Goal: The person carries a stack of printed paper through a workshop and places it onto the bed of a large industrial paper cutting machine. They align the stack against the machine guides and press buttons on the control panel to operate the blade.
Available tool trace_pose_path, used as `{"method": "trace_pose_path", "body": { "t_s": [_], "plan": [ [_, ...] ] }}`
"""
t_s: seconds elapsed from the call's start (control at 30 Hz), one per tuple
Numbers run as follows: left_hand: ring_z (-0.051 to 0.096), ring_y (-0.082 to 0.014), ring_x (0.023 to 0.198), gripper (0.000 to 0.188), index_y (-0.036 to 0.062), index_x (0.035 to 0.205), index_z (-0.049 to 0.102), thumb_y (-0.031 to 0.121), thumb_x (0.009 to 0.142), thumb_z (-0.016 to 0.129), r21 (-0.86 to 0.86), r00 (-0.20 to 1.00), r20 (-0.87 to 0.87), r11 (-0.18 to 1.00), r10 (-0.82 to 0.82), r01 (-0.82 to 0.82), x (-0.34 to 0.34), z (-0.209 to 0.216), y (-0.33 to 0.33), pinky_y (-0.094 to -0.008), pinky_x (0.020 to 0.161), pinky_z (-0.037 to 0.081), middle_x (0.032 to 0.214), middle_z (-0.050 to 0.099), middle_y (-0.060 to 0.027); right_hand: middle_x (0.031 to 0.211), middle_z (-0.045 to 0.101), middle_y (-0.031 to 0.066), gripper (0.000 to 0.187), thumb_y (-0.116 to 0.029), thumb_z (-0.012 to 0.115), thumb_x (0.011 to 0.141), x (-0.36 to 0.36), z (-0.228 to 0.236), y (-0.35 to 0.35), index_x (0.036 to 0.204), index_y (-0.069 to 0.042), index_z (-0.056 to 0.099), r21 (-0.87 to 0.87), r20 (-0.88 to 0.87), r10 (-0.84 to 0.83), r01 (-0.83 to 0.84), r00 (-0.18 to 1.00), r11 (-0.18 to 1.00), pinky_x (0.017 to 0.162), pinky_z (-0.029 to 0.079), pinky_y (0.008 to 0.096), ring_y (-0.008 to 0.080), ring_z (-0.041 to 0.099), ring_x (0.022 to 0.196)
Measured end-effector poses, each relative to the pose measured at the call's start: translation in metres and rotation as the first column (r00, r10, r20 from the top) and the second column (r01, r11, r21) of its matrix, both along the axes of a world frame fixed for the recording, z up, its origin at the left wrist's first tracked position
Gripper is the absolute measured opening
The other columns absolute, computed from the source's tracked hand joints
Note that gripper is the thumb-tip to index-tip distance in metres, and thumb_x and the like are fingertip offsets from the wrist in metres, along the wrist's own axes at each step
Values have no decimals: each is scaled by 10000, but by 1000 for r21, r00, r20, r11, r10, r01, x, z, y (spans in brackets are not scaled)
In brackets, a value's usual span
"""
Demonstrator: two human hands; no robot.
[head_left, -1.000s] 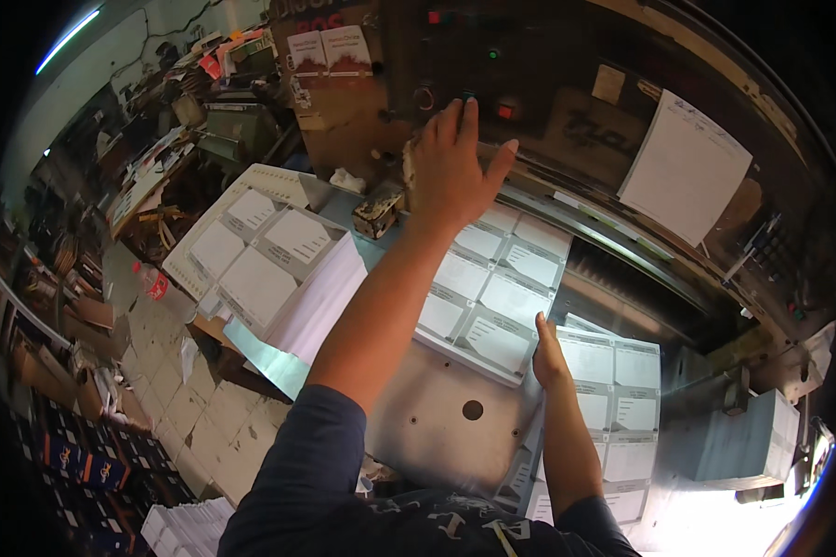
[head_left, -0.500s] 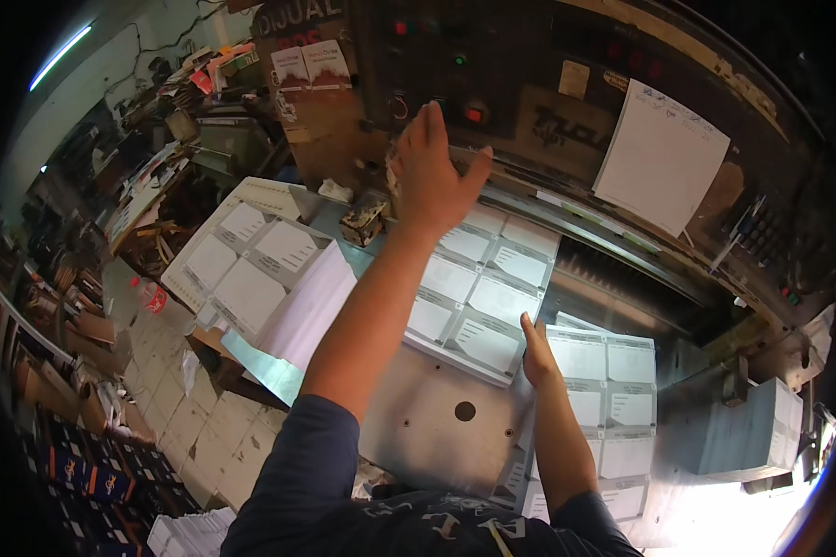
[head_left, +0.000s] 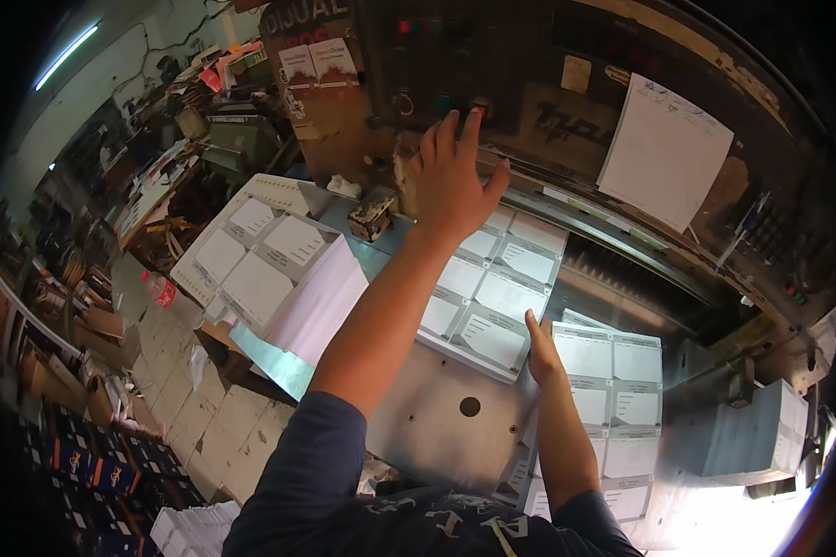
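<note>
My left hand (head_left: 460,190) reaches up to the dark control panel (head_left: 520,56) with its fingers spread and nothing in it. Its index fingertip is at a red button (head_left: 479,110). Below it, a stack of printed sheets (head_left: 506,295) lies on the metal machine table (head_left: 437,395), partly hidden by my left forearm. My right hand (head_left: 542,351) rests against the right edge of that stack, thumb up and fingers mostly out of sight. Right beside it lies another stack of printed sheets (head_left: 613,432), partly covered by my right forearm.
A tall paper stack (head_left: 320,306) stands at the left. Near the panel sits a small stained box (head_left: 372,215). A handwritten sheet (head_left: 664,153) hangs on the machine front. At the right is a grey block (head_left: 757,432); a red-labelled bottle (head_left: 161,288) stands farther left.
My left hand has moved right and slightly down, bringing its fingertip to the red button. The green panel light has dimmed. My right hand stays at the stack's edge.
</note>
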State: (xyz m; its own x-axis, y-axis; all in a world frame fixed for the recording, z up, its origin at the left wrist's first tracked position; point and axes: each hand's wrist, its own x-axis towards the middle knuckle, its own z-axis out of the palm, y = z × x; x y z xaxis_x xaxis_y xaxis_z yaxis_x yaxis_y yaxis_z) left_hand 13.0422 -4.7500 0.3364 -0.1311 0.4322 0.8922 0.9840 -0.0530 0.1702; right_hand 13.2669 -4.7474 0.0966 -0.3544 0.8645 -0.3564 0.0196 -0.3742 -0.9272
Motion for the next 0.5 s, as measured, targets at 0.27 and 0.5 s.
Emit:
{"method": "trace_pose_path", "body": {
  "t_s": [0.27, 0.5],
  "plan": [
    [423, -425, 1245, 719, 54, 1448, 399, 352, 853, 672, 44, 977, 175, 993, -120, 114, -31, -2, 13, -492, 1045, 348, 1392, 397, -252, 1597, 57, 242, 1142, -629, 606, 860, 2, -20, 9, 1520, 34, -49, 36, -80, 30, -27, 996, 999, 1185, 87, 482, 343, 60, 1486],
    [387, -388, 1289, 702, 120, 1466, 417, 347, 865, 699, -38, 970, 190, 986, -151, 161, -53, -3, 10, -442, 1089, 321, 1398, 399, -234, 1597, 67, 247, 1099, -604, 599, 874, -5, 6, 0, 1521, 46, -6, 8, 53, -19, 18, 998, 1000, 1180, 96, 494, 348, 69, 1486]
  ]
}}
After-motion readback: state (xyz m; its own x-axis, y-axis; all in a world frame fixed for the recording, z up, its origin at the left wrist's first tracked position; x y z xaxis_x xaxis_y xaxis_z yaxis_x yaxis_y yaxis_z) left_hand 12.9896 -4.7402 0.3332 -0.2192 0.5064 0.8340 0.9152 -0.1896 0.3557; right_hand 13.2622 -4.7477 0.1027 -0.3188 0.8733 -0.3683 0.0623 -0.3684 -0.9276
